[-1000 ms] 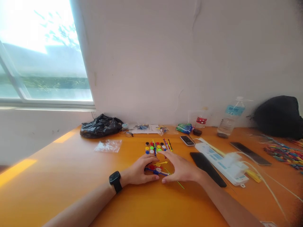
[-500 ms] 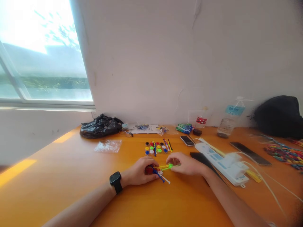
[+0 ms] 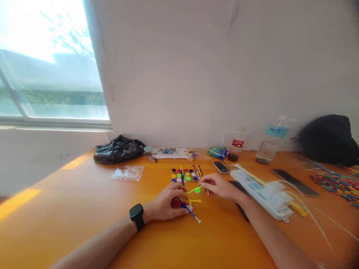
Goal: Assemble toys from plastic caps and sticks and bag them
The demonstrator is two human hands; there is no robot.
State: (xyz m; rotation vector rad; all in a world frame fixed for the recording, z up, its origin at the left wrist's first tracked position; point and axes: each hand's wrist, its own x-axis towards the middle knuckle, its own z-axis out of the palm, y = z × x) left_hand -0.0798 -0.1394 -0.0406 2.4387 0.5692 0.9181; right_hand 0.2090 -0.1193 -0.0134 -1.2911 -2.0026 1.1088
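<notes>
My left hand point(image 3: 167, 203) is closed round a cluster of small plastic pieces just above or on the table; I cannot tell which. Among them I see a red round piece point(image 3: 176, 203), a yellow arrow-tipped stick point(image 3: 196, 201) and a blue-and-white stick point(image 3: 193, 215) jutting out to the right. My right hand point(image 3: 220, 186) pinches one end of a bright green stick with a green disc point(image 3: 197, 190) on it. Its other end reaches towards my left fingers. Behind my hands lie rows of coloured discs point(image 3: 189, 179) and several loose sticks point(image 3: 199, 171).
A white power strip point(image 3: 262, 194) with plugs and cables lies to the right, beside phones and coloured pieces point(image 3: 331, 186). Along the wall stand a black plastic bag point(image 3: 120, 150), a green packet point(image 3: 217, 152) and a water bottle point(image 3: 270, 144). A clear bag point(image 3: 127, 173) lies at left.
My right hand has moved up and away from me with the green stick, which now slants upward to the right. The yellow stick shows more fully. My left hand stays in place.
</notes>
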